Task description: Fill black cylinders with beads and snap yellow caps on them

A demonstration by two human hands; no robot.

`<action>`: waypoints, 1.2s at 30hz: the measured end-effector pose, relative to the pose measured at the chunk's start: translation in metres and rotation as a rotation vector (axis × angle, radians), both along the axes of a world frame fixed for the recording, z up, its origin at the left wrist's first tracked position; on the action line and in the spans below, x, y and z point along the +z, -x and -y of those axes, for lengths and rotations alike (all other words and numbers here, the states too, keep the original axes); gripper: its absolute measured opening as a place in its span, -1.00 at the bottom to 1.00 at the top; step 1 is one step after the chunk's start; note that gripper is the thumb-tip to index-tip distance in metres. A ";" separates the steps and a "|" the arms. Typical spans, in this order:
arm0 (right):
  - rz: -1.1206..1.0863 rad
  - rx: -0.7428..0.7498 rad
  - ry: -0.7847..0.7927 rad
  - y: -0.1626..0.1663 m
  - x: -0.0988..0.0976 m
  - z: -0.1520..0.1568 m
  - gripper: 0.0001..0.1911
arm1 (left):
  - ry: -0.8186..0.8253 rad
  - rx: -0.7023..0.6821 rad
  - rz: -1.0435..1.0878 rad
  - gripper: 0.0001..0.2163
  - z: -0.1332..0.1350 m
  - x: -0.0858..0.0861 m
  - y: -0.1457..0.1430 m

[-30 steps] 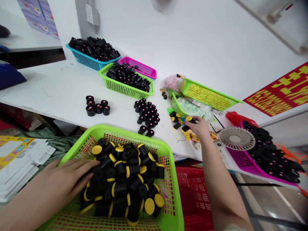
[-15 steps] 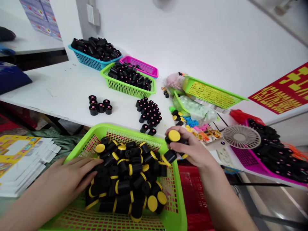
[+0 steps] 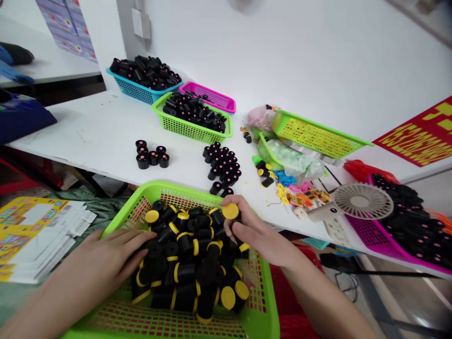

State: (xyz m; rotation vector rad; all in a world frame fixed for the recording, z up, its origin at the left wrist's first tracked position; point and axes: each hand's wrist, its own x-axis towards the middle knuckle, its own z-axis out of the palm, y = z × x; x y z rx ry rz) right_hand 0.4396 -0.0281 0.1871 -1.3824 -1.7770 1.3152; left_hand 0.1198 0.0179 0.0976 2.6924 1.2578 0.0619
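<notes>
A green plastic basket [image 3: 270,301] in front of me holds a heap of small black cylinders with yellow caps [image 3: 185,272]. My left hand [image 3: 106,259] lies over the basket's left side, its fingers stretched out and touching cylinders at the heap's edge. Above the heap's right side, my right hand [image 3: 252,230] grips a yellow-capped black cylinder [image 3: 230,211], cap towards me. Its fingers hide most of the black body.
On the white table [image 3: 102,127] stand groups of pink-dotted black cylinders [image 3: 224,165]. Behind them are a filled green basket [image 3: 190,129] and a blue one [image 3: 137,92]. To the right lie a small fan [image 3: 362,201] and a magenta basket [image 3: 370,235]. Printed cards [image 3: 45,240] are stacked at left.
My right hand has moved left and slightly down over the heap. Several cylinders showed in it before; now one shows clearly, and another lies newly on the heap. My left hand stays about where it was.
</notes>
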 end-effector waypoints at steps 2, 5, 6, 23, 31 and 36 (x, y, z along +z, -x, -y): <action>0.122 -0.095 -0.056 0.000 0.001 -0.001 -0.63 | -0.008 0.004 0.014 -0.65 0.000 -0.001 0.000; 0.268 -0.107 -0.120 0.001 0.005 0.000 -0.74 | -0.009 -0.002 0.048 -0.65 0.000 -0.002 0.001; 0.278 -0.080 -0.127 0.002 0.006 0.001 -0.75 | -0.006 -0.004 0.057 -0.65 0.000 -0.002 0.001; 0.203 0.023 -0.049 0.002 0.002 0.009 -0.38 | 0.043 0.024 0.044 -0.61 -0.002 -0.003 -0.002; 0.240 0.061 -0.127 0.009 0.004 0.011 -0.53 | 0.049 0.005 0.011 -0.59 -0.002 -0.002 -0.001; 0.425 -0.172 -0.383 -0.015 0.006 -0.006 -0.66 | 0.042 -0.004 -0.031 -0.60 -0.002 0.001 -0.001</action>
